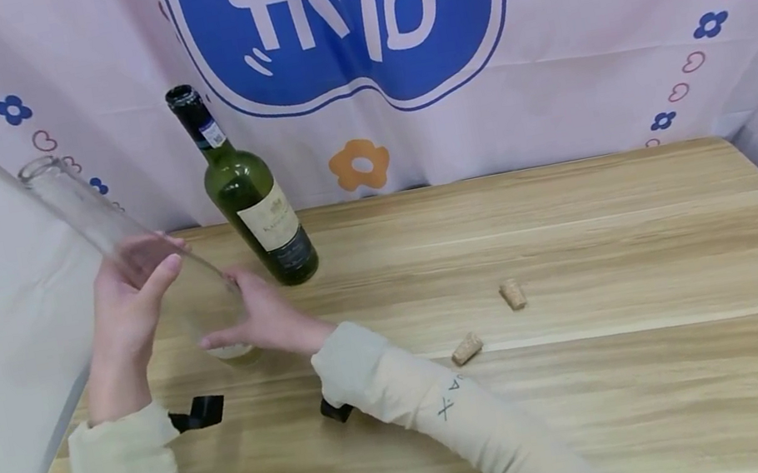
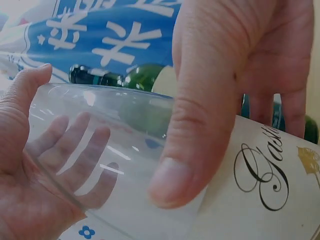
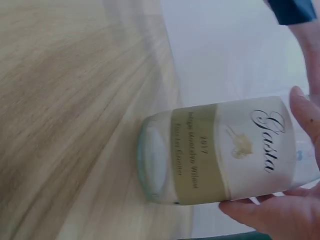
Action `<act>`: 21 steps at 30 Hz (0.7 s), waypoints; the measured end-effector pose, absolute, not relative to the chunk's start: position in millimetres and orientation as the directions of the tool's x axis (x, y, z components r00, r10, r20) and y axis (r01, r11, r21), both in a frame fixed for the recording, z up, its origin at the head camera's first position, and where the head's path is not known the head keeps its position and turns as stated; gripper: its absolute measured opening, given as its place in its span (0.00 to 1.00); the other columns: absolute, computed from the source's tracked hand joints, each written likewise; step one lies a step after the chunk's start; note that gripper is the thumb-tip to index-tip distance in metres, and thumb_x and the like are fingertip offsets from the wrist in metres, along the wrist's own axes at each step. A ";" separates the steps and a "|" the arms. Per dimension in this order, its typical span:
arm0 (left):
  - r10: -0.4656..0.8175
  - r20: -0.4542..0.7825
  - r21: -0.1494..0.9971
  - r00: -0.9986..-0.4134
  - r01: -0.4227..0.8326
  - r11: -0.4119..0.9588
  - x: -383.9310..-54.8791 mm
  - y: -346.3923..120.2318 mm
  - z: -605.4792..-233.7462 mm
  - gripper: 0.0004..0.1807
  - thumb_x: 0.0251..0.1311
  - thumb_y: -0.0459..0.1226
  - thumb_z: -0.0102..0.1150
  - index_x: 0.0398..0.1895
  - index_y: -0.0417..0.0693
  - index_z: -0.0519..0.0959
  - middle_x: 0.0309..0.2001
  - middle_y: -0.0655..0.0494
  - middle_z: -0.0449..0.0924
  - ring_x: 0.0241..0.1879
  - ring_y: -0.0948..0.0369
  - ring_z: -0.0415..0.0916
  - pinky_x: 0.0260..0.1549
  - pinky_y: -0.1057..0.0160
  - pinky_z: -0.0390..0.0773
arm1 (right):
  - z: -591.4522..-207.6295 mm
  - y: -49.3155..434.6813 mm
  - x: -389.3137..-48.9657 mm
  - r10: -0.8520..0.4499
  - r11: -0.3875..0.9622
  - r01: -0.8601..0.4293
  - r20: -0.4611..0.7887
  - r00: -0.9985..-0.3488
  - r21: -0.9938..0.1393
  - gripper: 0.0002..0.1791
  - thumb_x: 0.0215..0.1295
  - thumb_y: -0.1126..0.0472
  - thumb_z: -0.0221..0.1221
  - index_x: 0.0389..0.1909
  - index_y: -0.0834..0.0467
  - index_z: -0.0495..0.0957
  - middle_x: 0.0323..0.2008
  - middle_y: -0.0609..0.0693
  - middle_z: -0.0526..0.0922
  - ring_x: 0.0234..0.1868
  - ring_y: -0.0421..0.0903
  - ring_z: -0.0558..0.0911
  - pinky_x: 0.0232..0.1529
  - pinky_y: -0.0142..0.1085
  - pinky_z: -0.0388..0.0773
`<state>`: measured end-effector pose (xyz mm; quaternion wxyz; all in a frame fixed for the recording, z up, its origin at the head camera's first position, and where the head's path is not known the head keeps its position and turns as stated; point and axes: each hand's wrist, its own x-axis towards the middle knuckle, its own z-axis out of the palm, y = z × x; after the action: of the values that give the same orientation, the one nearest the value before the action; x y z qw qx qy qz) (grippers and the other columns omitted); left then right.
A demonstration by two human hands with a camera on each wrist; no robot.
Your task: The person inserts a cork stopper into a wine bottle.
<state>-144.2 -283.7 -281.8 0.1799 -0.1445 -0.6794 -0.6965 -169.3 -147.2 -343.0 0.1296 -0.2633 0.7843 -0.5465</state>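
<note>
A clear glass bottle leans to the left in the head view, its open neck upper left and its base close over the wooden table. Curled round its upper body is my left hand, thumb on the near side. My right hand grips it lower down, around the label. That label is white with a gold band and reads "Gasta" in the right wrist view. The glass looks see-through, and fingers of my left hand show through it in the left wrist view.
A green wine bottle with a cream and black label stands upright behind the right hand. Two corks, one farther back and one nearer, lie on the wooden table. A printed cloth hangs along the back.
</note>
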 end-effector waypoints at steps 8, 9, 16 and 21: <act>0.021 0.471 0.882 -0.882 0.470 -0.037 -133.6 -269.1 -280.2 0.14 0.56 0.19 0.49 0.41 0.41 0.74 0.38 0.53 0.80 0.42 0.61 0.76 0.43 0.70 0.71 | -336.5 -130.1 -161.9 -0.591 0.312 -0.301 0.064 -0.804 -0.901 0.52 0.43 0.52 0.71 0.66 0.61 0.52 0.62 0.54 0.64 0.60 0.43 0.66 0.57 0.29 0.65; 0.035 0.476 0.879 -0.879 0.475 -0.038 -132.7 -267.3 -279.7 0.14 0.56 0.19 0.49 0.42 0.41 0.74 0.38 0.53 0.80 0.42 0.61 0.76 0.43 0.69 0.71 | -335.7 -127.4 -161.2 -0.598 0.312 -0.297 0.057 -0.800 -0.902 0.53 0.43 0.52 0.71 0.67 0.61 0.51 0.62 0.54 0.64 0.61 0.44 0.66 0.57 0.29 0.65; 0.148 0.538 0.843 -0.830 0.529 -0.097 -129.7 -249.7 -273.4 0.14 0.56 0.20 0.49 0.44 0.38 0.74 0.40 0.51 0.80 0.43 0.59 0.76 0.44 0.68 0.71 | -328.9 -101.6 -158.8 -0.663 0.249 -0.269 0.039 -0.748 -0.930 0.56 0.41 0.52 0.72 0.67 0.59 0.48 0.64 0.53 0.62 0.62 0.44 0.64 0.57 0.30 0.65; 0.210 0.559 0.828 -0.802 0.551 -0.102 -126.5 -233.3 -267.9 0.15 0.56 0.20 0.49 0.45 0.39 0.73 0.41 0.52 0.79 0.44 0.59 0.75 0.46 0.67 0.71 | -324.5 -80.2 -156.3 -0.691 0.210 -0.264 0.049 -0.722 -0.941 0.52 0.40 0.54 0.73 0.64 0.57 0.51 0.62 0.51 0.63 0.62 0.43 0.65 0.58 0.30 0.64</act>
<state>-126.5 -233.3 -267.9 0.1246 -0.2888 -0.6584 -0.6838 -156.3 -80.2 -324.5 0.1964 -0.3173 0.7526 -0.5426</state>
